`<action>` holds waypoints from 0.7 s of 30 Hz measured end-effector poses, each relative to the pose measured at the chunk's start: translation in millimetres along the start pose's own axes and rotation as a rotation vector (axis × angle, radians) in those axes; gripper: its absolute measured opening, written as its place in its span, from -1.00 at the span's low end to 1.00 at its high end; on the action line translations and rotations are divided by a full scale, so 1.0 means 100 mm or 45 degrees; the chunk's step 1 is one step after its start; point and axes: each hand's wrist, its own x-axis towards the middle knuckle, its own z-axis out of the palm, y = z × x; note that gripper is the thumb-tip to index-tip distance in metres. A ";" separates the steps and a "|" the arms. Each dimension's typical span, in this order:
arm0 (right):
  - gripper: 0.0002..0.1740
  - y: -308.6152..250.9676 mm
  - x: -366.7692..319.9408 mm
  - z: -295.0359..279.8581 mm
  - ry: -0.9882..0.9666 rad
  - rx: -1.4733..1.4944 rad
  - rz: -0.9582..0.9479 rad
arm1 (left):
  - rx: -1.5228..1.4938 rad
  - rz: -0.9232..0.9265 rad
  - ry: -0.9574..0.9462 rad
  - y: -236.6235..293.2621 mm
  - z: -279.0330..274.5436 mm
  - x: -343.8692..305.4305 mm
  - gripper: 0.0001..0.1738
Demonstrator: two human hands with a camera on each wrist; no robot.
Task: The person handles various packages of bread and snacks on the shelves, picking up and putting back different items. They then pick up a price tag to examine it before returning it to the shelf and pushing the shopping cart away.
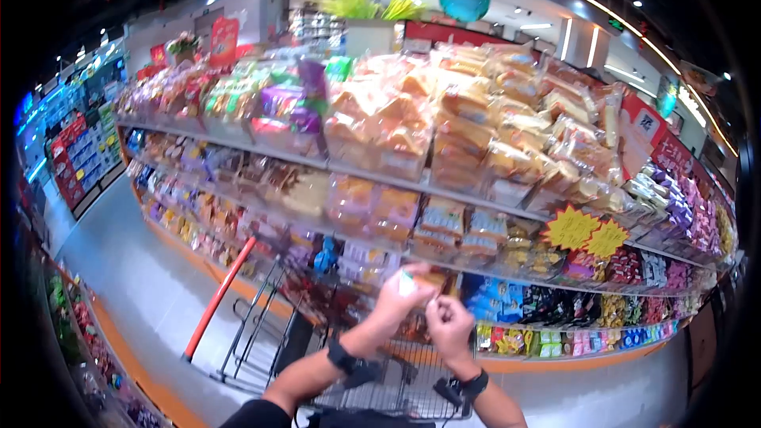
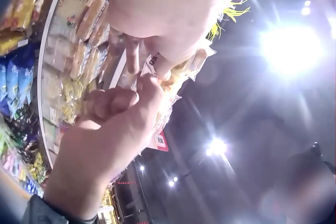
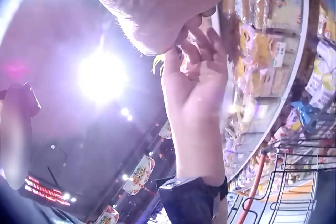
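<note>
In front of the bread shelves both hands meet over the cart. My left hand (image 1: pixel 394 301) pinches a small packet, with a white and green patch of it (image 1: pixel 407 282) showing beside the fingers. Up close in the left wrist view, the packet (image 2: pixel 151 64) is pale with dark lettering and largely covered by fingers. My right hand (image 1: pixel 450 323) has its fingers curled, thumb and forefinger pinching the packet's near edge. The right wrist view shows the left hand (image 3: pixel 197 85) with bent fingers, partly hidden behind the right one; the packet is hidden there.
A wire shopping cart (image 1: pixel 412 380) with a red bar (image 1: pixel 222 297) stands below the hands. Ahead, a long shelf unit (image 1: pixel 380 176) carries bagged breads (image 1: pixel 460 131) and snacks. Yellow starburst signs (image 1: pixel 572 227) hang at its right. Grey floor (image 1: pixel 135 269) runs along the left.
</note>
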 end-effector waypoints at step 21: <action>-0.82 0.62 -0.23 -0.82 -0.107 -0.053 0.318 | 0.454 -0.278 -0.378 -0.60 0.27 -0.01 -0.60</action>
